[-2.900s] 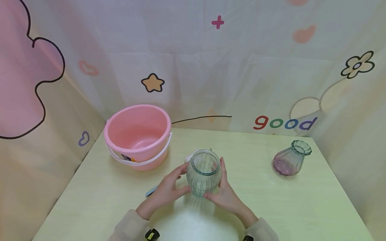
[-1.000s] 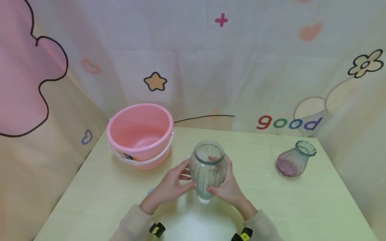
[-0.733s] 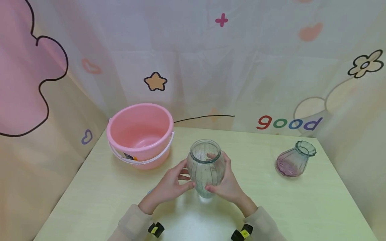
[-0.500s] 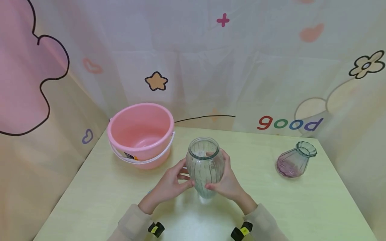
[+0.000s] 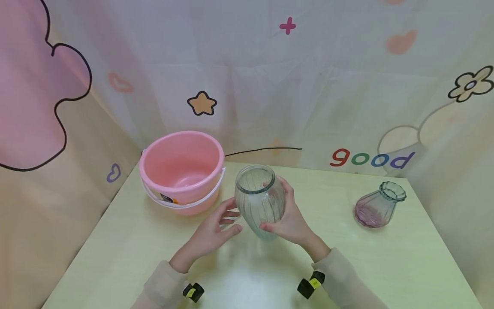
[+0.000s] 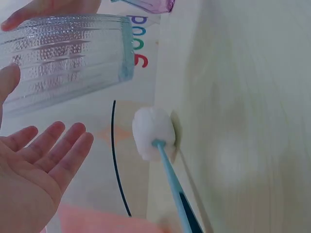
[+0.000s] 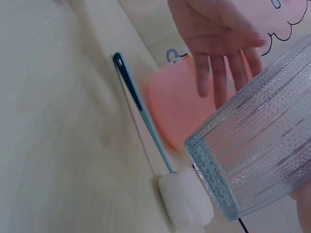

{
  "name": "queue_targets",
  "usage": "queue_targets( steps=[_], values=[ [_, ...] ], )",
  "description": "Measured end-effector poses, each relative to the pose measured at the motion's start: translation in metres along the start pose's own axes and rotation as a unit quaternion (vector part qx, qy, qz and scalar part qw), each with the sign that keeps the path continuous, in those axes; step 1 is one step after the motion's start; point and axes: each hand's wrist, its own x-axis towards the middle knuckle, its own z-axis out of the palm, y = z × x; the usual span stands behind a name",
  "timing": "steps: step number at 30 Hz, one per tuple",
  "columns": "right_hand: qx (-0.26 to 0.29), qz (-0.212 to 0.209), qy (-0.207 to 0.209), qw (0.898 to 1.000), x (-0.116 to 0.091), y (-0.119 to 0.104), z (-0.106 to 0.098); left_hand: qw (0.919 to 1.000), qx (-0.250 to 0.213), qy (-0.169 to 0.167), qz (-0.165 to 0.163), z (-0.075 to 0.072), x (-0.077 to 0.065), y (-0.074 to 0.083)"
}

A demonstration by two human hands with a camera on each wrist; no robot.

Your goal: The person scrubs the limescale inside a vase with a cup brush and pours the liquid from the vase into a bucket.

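Observation:
A ribbed clear glass vase [image 5: 260, 206] hangs above the table, tilted, its mouth up and its greenish base [image 7: 211, 177] off the tabletop. My right hand [image 5: 291, 219] grips it from the right side, thumb across the front and fingers behind. To the left of the glass, my left hand [image 5: 214, 229] is open, palm towards the vase, fingers spread and apart from it in the left wrist view. Below, a sponge brush lies on the table, with a white sponge head [image 6: 153, 133] and a blue handle [image 7: 155, 138]; my left hand mostly hides it in the head view.
A pink bucket [image 5: 183, 199] with a white handle stands at the back left. At the back right, a smaller faceted glass vase [image 5: 376, 208], purple at its base, lies tipped over. A printed curtain [image 5: 247, 77] hangs behind the pale tabletop [image 5: 386, 266].
The vase has risen off the table and tipped, its mouth shifting left and away from me. My left hand has come off the glass and moved slightly left; my right keeps its grip.

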Motion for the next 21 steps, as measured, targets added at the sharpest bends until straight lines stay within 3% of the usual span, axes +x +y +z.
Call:
queue_targets(
  steps=[3, 8, 13, 17, 21],
  values=[
    [-0.013, -0.006, 0.004, 1.0, 0.008, -0.003, -0.005, 0.9998, 0.01, 0.018, 0.002, -0.01, -0.008, 0.003],
    [-0.043, -0.005, 0.006, 0.999, 0.015, -0.006, -0.013, 0.9975, 0.026, 0.064, 0.013, -0.031, -0.02, 0.029],
    [-0.075, -0.006, 0.003, 0.997, 0.019, -0.006, -0.016, 0.9893, 0.076, 0.124, 0.005, -0.053, -0.033, 0.046],
    [-0.1, -0.018, 0.003, 0.995, 0.023, -0.007, -0.019, 0.9706, 0.129, 0.203, -0.017, -0.074, -0.045, 0.049],
    [-0.116, -0.026, 0.006, 0.993, 0.027, -0.007, -0.023, 0.9422, 0.161, 0.279, -0.091, -0.098, -0.052, 0.039]
  ],
)
